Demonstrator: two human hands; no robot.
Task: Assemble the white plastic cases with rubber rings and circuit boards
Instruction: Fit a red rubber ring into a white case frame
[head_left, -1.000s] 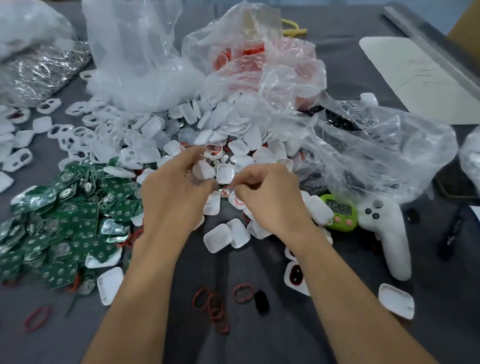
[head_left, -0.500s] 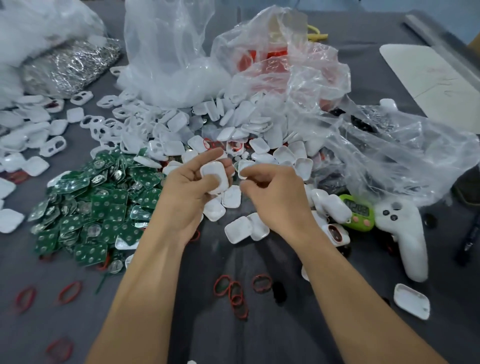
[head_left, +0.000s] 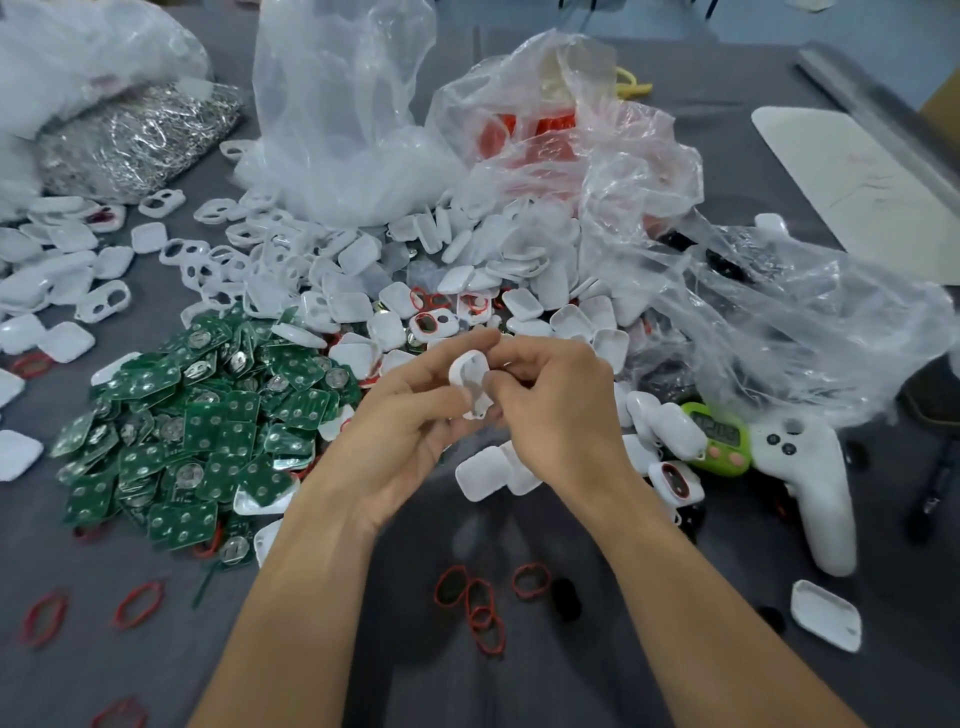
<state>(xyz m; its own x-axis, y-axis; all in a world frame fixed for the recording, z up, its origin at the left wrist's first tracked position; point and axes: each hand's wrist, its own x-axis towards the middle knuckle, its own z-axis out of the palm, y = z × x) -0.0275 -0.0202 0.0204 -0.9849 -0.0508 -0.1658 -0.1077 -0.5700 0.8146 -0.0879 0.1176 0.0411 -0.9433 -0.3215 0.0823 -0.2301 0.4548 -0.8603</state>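
Two bare hands meet above a grey worktop (head_left: 571, 675), just right of a heap of green circuit boards (head_left: 208, 415). The left hand (head_left: 410, 415) holds a small white case (head_left: 470, 379) on edge between thumb and curled fingers. The right hand (head_left: 556, 410) has its fingers curled against the case's right side, pinching it. The case is lifted off the worktop, between both hands.

The case looks like a thin, light, stiff plastic shell with rounded corners. It is probably smooth and a little slippery, so it seems best held by its rim and short edges, leaving the hollow face free. The red rubber rings (head_left: 478, 603) lie loose on the worktop, right of the heap and nearer the person. They look soft and stretchy, likely to twist or spring off when fitted. The boards seem thin and rigid, best taken by their edges.

Fingers cover most of the case. It cannot be told whether a ring or a board sits inside it, or whether the right hand also holds a ring. Beyond the heap, a mound of loose white cases (head_left: 467, 270) runs under crumpled clear bags (head_left: 353, 130), which blur what they hold.
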